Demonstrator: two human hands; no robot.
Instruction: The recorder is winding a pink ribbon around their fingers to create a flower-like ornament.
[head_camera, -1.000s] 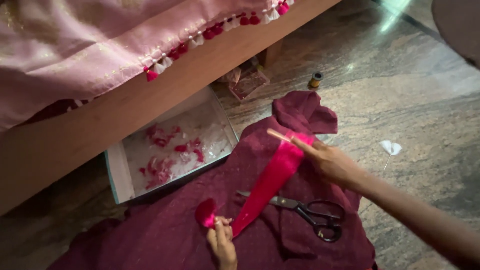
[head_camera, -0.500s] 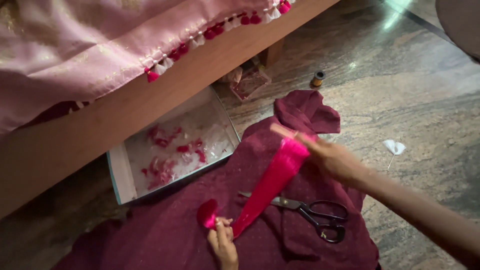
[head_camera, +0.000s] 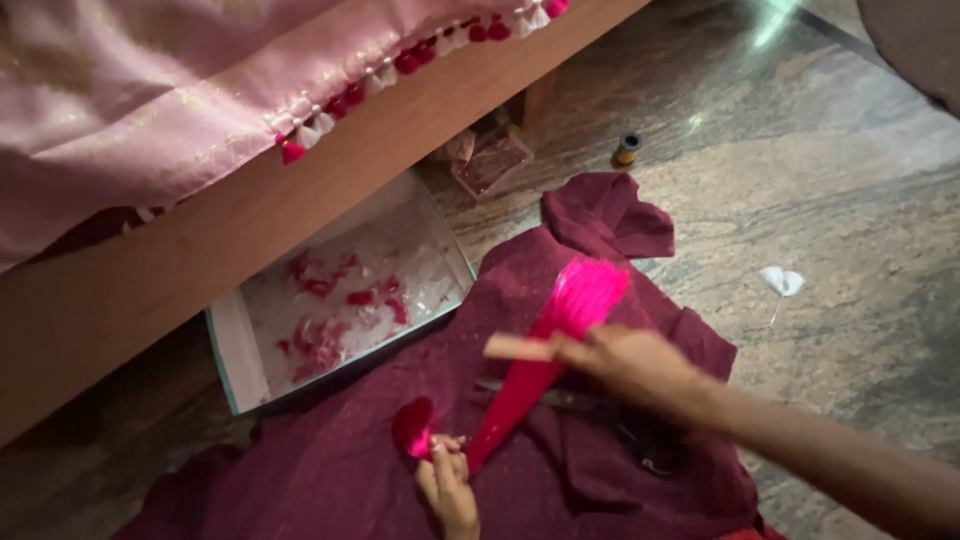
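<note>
Thread bundle (head_camera: 560, 330): bright pink fibre, fine strands, slight sheen. Cloth (head_camera: 600, 470): maroon woven fabric, matt, creased. Floor (head_camera: 820, 170): polished stone, glossy, veined. Bed frame (head_camera: 300, 220): smooth brown wood. Bedspread (head_camera: 130, 90): pink fabric, soft sheen, tasselled edge. Box (head_camera: 225, 340): pale card, matt.

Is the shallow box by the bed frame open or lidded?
Open: the shallow box has no lid, and pink and white scraps show inside.
</note>
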